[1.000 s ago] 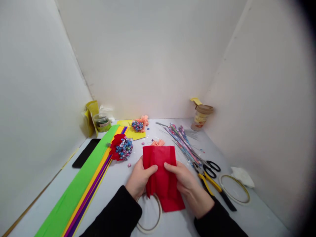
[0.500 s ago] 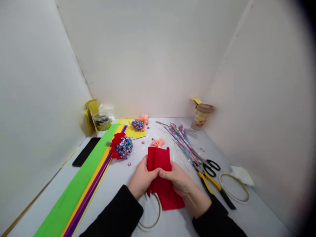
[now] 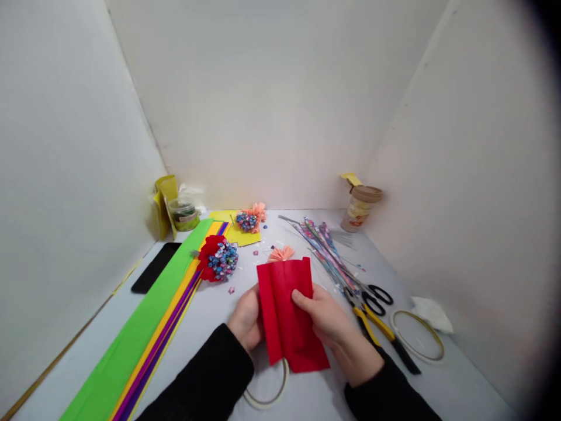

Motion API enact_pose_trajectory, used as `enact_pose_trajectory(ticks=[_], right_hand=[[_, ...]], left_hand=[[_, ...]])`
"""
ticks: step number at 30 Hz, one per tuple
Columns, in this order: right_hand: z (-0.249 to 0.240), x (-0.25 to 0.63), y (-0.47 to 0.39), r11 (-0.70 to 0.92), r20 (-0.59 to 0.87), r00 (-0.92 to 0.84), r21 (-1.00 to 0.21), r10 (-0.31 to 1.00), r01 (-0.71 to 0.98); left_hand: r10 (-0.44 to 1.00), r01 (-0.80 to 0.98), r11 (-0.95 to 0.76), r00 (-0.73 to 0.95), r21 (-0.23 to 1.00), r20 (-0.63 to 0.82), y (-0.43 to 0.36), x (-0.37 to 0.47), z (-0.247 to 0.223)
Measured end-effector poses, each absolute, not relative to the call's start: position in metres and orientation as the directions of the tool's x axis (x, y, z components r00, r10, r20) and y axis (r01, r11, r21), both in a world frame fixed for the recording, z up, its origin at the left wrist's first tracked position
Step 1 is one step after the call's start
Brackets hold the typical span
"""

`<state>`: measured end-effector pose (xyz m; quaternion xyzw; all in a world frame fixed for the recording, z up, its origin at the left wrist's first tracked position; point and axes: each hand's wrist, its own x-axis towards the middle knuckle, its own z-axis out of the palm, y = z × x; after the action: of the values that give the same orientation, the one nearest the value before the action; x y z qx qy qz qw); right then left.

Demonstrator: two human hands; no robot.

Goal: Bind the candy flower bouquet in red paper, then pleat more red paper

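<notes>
A sheet of red crepe paper [image 3: 291, 327], marked by upright folds, is held up in front of me. My right hand [image 3: 326, 313] grips its right side, thumb pressed on the front face and fingers behind. At the left edge, my left hand [image 3: 248, 318] holds the paper from behind, its fingertips hidden by the sheet. Just past the top edge shows a fanned peach paper tuft [image 3: 281, 253]. Below the sheet lies a roll of tape [image 3: 267, 400], partly covered.
Left are long green crepe paper strips [image 3: 144, 316], a black phone [image 3: 155, 269] and a red-wrapped flower cluster [image 3: 219, 258]. Right are scissors [image 3: 377, 297], yellow-handled pliers [image 3: 372, 324], another tape roll [image 3: 418, 336] and patterned strips [image 3: 324, 251]. A brown-lidded cup [image 3: 360, 209] stands behind.
The red paper has opened out wider between my hands. My left thumb has left its front face and gone behind; my right thumb has shifted up and right.
</notes>
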<state>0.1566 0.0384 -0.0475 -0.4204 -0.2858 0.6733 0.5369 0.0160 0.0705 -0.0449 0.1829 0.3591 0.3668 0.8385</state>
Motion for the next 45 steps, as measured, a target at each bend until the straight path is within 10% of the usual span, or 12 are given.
enact_pose_trajectory(ticks=[5, 15, 45], right_hand=[[-0.056, 0.158, 0.044, -0.203, -0.291, 0.081, -0.817, 0.953, -0.539], [-0.047, 0.156, 0.035, -0.249, -0.197, -0.155, -0.839, 0.968, -0.484], [-0.054, 0.149, 0.041, -0.194, -0.218, -0.02, -0.815, 0.976, -0.546]], left_hand=[[0.779, -0.513, 0.613, 0.52, 0.601, -0.351, 0.065, 0.014, -0.041], [0.92, -0.426, 0.362, 0.307, 0.829, -0.244, 0.067, 0.014, -0.039], [0.943, -0.444, 0.328, 0.212, 0.834, -0.258, 0.067, 0.016, -0.042]])
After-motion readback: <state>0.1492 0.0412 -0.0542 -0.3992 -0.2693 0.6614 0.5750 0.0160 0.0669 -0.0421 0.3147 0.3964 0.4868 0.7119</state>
